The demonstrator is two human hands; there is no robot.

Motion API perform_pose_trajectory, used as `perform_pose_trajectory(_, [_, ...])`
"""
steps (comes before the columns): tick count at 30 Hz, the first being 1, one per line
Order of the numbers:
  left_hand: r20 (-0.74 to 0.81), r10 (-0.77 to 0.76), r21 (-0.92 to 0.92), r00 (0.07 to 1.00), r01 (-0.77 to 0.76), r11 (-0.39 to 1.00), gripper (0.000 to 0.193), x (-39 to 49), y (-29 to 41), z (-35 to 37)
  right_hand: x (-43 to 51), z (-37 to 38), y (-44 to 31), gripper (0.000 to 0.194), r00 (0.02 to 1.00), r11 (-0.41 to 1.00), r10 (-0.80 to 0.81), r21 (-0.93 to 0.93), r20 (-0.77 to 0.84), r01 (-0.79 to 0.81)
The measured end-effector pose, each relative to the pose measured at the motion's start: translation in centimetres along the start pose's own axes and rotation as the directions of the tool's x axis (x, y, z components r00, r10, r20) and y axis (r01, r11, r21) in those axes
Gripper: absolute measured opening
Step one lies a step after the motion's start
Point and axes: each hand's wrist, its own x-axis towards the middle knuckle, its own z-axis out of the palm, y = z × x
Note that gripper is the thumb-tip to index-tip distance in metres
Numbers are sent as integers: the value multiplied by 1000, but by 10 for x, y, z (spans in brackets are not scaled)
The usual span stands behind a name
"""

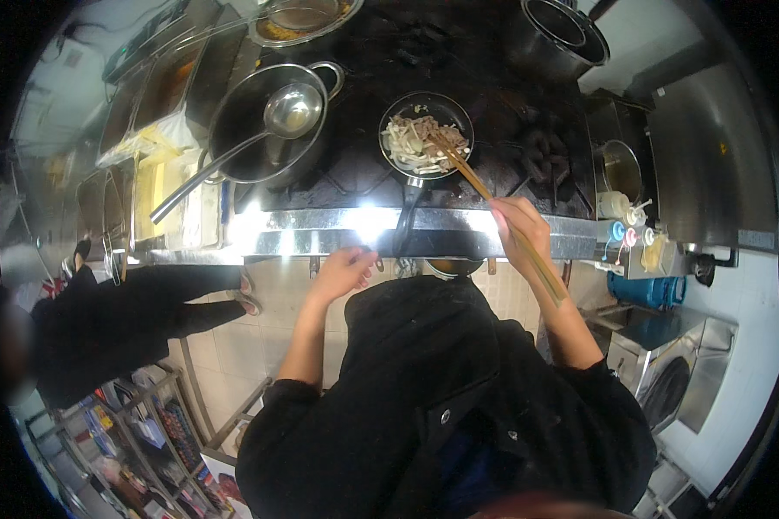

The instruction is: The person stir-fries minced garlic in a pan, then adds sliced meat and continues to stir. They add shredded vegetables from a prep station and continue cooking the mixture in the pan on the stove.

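My right hand (pixel 523 227) grips a pair of long wooden cooking chopsticks (pixel 472 178). Their tips reach into a small black frying pan (pixel 459 107) on the stove. Inside the pan lie pale strips that look like mushrooms (pixel 402 150), along with thin pieces of browned meat (pixel 451 134). The pan's dark handle (pixel 406 217) points towards me over the metal front rail. Just left of that handle, my left hand (pixel 347 274) is at the stove's front edge with fingers curled, close to a small valve lever (pixel 381 265). Whether it touches the lever is unclear.
A large pot (pixel 224 139) with a steel ladle (pixel 292 111) across it stands left. A dark pot (pixel 568 42) sits back right. Squeeze bottles (pixel 631 235) and a blue gas cylinder (pixel 646 290) are on the right. A person in dark clothes (pixel 110 324) stands at left.
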Motion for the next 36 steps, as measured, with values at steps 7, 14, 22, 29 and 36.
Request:
perform_pose_trajectory(7, [290, 407, 24, 866, -432, 902, 39, -55, 126, 9, -5, -12, 3, 20, 978, 981, 177, 55, 110, -184])
perform_pose_trajectory(14, [534, 695, 463, 481, -855, 236, 43, -149, 319, 111, -9, -20, 16, 31, 988, 963, -115, 254, 104, 86])
perform_pose_trajectory(22, [506, 687, 482, 521, -832, 276, 47, -130, 324, 225, -21, -63, 27, 37, 995, 810, -100, 580, -9, 87])
perform_pose_trajectory(29, [390, 655, 463, 647, -753, 468, 50, -125, 251, 293, -36, -79, 11, 43, 984, 498, -177, 864, 15, 77])
perform_pose_trajectory(36, [163, 594, 60, 788, -609, 791, 54, -176, 90, 365, -59, -60, -14, 44, 820, 659, -297, 727, 488, -194])
